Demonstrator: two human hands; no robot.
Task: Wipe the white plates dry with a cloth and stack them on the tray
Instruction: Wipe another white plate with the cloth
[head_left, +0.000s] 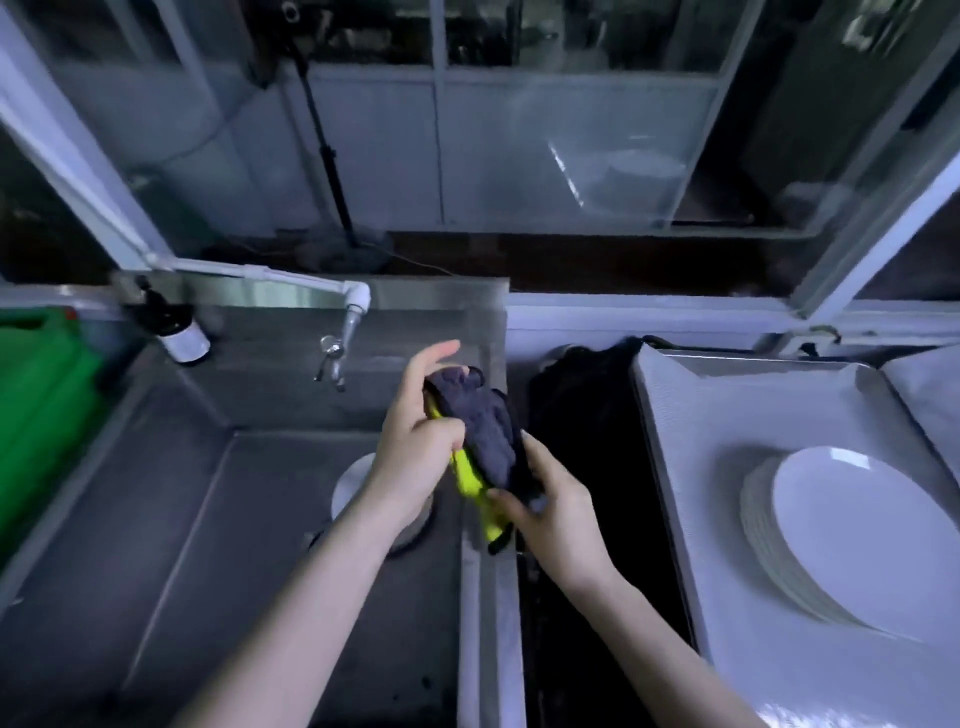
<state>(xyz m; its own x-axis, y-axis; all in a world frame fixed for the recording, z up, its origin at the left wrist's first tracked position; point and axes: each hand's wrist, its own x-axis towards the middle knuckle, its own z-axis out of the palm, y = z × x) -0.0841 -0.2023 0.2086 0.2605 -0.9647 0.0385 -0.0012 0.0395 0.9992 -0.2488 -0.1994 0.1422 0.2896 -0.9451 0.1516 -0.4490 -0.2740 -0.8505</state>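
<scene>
Centre frame: left hand (415, 447) and right hand (556, 512) both grip the cloth (488, 431). Plates (852, 540) are stacked on the tray (779, 410), lower right. At least one plate (349, 486) is left in the sink (249, 519).

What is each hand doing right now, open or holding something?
Left hand: closed around the upper part of the grey and yellow cloth.
Right hand: pinching the cloth's lower end.

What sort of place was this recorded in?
Probably a commercial kitchen's dishwashing station: a steel sink with a tap, a stack of white plates on a tray beside it, and a cloth gripped by the left hand and right hand.
</scene>
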